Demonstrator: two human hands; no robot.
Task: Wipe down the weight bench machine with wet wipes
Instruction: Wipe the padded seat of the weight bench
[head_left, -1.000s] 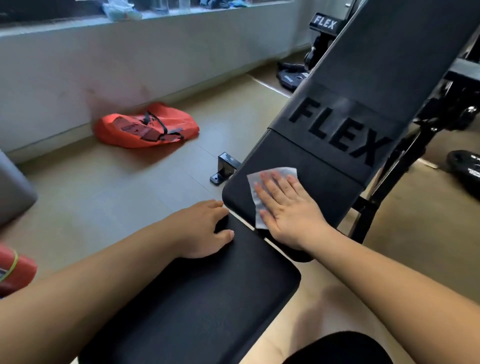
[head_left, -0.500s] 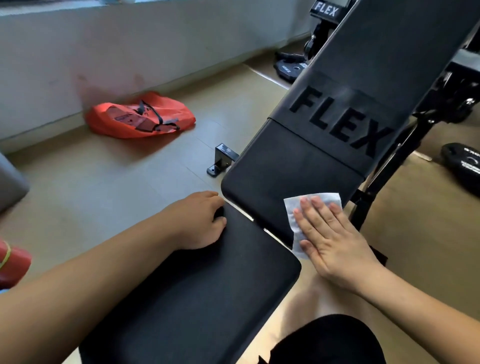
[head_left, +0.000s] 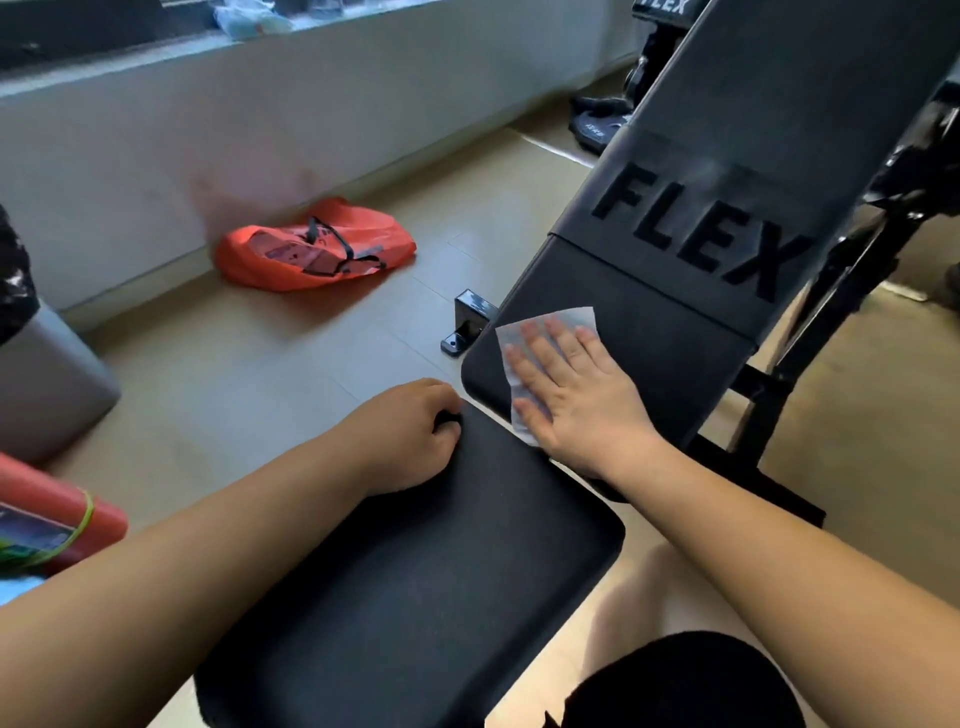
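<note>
We see our right hand (head_left: 576, 400) lying flat on a thin white wet wipe (head_left: 566, 318). Its fingers (head_left: 550, 348) are straight and slightly spread, and they press the sheet against the lower end of the black inclined backrest pad (head_left: 675, 338) of the weight bench. The wipe sits near the pad's left corner. Its top edge shows beyond our fingertips and its lower corner reaches the gap between the two pads. Higher up the backrest, large raised "FLEX" lettering (head_left: 696, 228) runs across a band of the upholstery.

Our left hand (head_left: 410, 436) rests on the far left corner of the flat black padded seat (head_left: 415, 587). Its fingers are curled over the edge of that corner and the thumb lies on top, gripping the pad. Both our bare forearms reach in from the bottom of the view.

Under the backrest, the black metal frame (head_left: 769, 410) stands on the beige tiled floor (head_left: 260, 374). A small black metal bracket (head_left: 467, 322) sits on the floor just beside the backrest's left corner. Further off, a crumpled orange fabric bag with black straps (head_left: 317, 247) lies against the pale wall (head_left: 208, 130). A grey bin (head_left: 47, 384) stands at the left edge, and dark weight plates (head_left: 597, 124) lie near the top of the bench.
</note>
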